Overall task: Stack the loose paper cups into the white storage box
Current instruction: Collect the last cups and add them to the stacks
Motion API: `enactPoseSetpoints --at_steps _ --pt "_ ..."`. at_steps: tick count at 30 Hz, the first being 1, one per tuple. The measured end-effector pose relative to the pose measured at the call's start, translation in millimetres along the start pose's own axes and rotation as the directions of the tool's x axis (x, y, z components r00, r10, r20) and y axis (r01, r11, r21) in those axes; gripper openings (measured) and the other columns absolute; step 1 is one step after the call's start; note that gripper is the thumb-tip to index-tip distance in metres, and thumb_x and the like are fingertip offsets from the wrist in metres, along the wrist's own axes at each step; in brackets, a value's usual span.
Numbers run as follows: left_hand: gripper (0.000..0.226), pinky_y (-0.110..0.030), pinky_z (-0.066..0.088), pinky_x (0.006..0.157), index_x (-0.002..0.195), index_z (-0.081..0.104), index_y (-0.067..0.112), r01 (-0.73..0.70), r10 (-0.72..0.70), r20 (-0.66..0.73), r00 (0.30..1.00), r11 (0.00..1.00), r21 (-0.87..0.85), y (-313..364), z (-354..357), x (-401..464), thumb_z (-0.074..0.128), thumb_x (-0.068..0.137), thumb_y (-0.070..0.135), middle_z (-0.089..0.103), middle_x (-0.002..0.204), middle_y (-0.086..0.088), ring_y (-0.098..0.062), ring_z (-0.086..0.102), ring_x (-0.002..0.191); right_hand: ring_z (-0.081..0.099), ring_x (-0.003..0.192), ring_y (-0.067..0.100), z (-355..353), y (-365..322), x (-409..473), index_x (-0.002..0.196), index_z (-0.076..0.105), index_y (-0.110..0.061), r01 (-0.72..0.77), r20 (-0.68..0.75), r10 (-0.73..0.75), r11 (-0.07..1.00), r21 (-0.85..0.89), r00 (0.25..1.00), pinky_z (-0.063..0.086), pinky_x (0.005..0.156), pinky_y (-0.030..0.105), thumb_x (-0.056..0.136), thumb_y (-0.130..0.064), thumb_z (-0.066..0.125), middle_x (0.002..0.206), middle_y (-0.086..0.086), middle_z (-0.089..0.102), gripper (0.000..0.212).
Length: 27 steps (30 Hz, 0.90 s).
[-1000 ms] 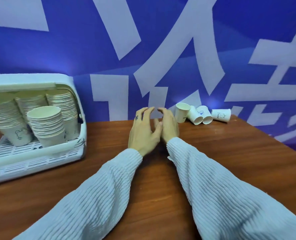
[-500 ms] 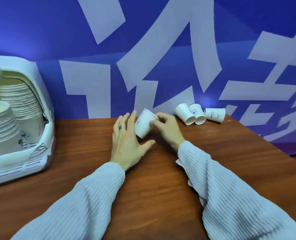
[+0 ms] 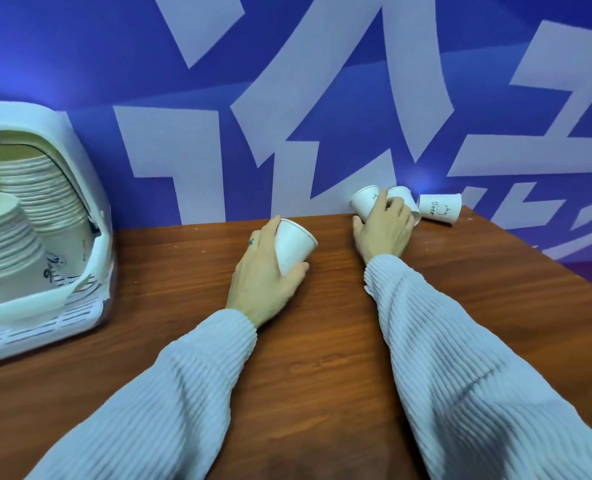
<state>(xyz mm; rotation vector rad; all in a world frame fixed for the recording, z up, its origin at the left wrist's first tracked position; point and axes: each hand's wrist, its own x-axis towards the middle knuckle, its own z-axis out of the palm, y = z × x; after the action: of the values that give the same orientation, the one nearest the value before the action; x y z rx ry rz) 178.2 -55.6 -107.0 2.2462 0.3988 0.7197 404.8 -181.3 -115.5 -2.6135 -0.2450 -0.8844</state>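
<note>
My left hand point(image 3: 263, 278) grips a white paper cup point(image 3: 292, 245), tilted with its mouth up and to the right, just above the wooden table point(image 3: 322, 341). My right hand point(image 3: 384, 228) lies over two cups at the back wall: its fingers wrap one paper cup point(image 3: 365, 200) and cover part of a second cup point(image 3: 403, 199). A third loose cup point(image 3: 439, 208), printed with a bear, lies on its side to their right. The white storage box point(image 3: 90, 188) stands at the far left, open, holding several tall cup stacks point(image 3: 7, 233).
A blue wall with large pale shapes point(image 3: 287, 116) rises right behind the table. The table's right edge point(image 3: 543, 258) runs diagonally near the loose cups. Both sleeves are pale ribbed knit.
My right hand let go of the cup and reached right to the cups by the wall. My left hand now holds that cup alone. The view shifted slightly.
</note>
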Motion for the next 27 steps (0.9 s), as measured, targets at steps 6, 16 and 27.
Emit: enactPoseSetpoints --at_steps 6,16,27 --pt "0.089 -0.035 0.036 0.106 0.157 0.024 0.028 -0.016 0.016 -0.006 1.0 1.0 0.022 3 -3 -4 0.075 0.085 0.041 0.042 0.151 0.003 -0.023 0.046 0.135 0.056 0.12 0.037 -16 -1 -10 0.129 0.05 -0.018 -0.05 0.139 0.021 0.975 0.215 0.99 0.047 0.095 0.047 0.08 -0.035 0.075 0.131 0.012 0.055 0.058" --pt "0.096 -0.039 0.033 0.114 0.16 0.016 0.024 0.05 -0.056 -0.081 0.995 0.996 -0.075 16 -18 -18 0.073 0.085 0.036 0.036 0.16 -0.004 -0.026 0.04 0.142 0.056 0.12 0.018 -94 -18 -87 0.157 0.011 -0.056 -0.258 0.409 -0.117 0.613 0.747 0.905 0.045 0.108 0.042 0.084 -0.038 0.064 0.142 0.002 0.048 0.092" --pt "0.091 -0.032 0.029 0.12 0.157 0.021 0.016 -0.071 -0.08 -0.527 0.846 0.963 -0.26 14 -152 -61 0.072 0.083 0.029 0.036 0.158 -0.007 -0.018 0.037 0.144 0.062 0.076 0.009 -174 -143 -131 0.096 0.061 -0.023 0.008 0.192 -0.502 0.369 0.929 0.843 0.052 0.08 0.041 0.101 -0.04 0.057 0.081 -0.011 0.065 0.019"
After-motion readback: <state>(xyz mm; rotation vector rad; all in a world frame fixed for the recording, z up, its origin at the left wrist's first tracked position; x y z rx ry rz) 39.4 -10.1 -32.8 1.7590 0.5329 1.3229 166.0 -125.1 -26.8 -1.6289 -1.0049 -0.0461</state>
